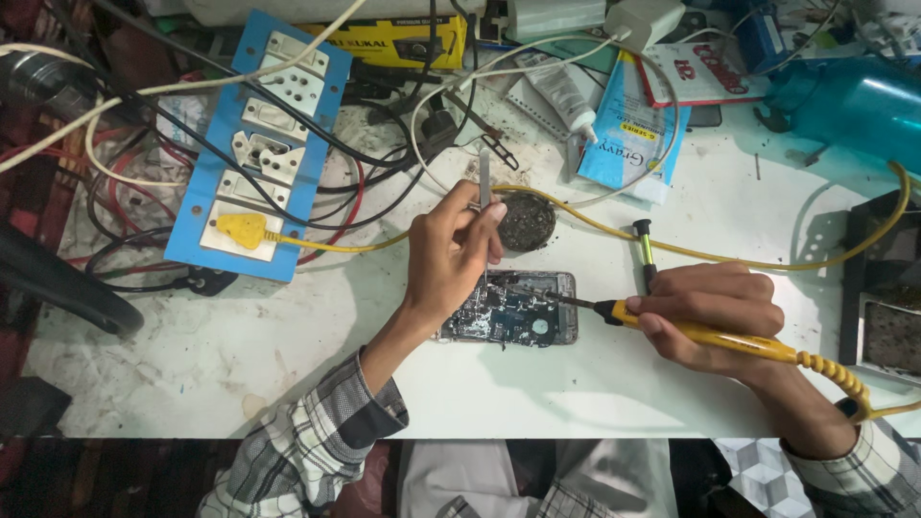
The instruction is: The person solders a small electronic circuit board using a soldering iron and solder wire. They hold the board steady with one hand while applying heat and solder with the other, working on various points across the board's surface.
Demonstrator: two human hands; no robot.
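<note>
While left hand [449, 251] fingers pinch tweezers [484, 182] upright, right hand [710, 312] fingers clamp soldering iron [715, 334], tip pointing left onto opened phone [513, 309] between both hands.

A big blue switch board [257, 153] lies at the left of the white table [288, 326]. A yellow plug [240, 230] sits in its bottom socket. Black, red and white wires [144, 182] pile up around the board (a real tangle). To the right of the board, far off, lies a light blue packet [628, 134] with a small white tube [566, 96] beside it. Farther right still is a shiny blue bottle [849, 101]. Above the board lies a yellow box [403, 40].
</note>
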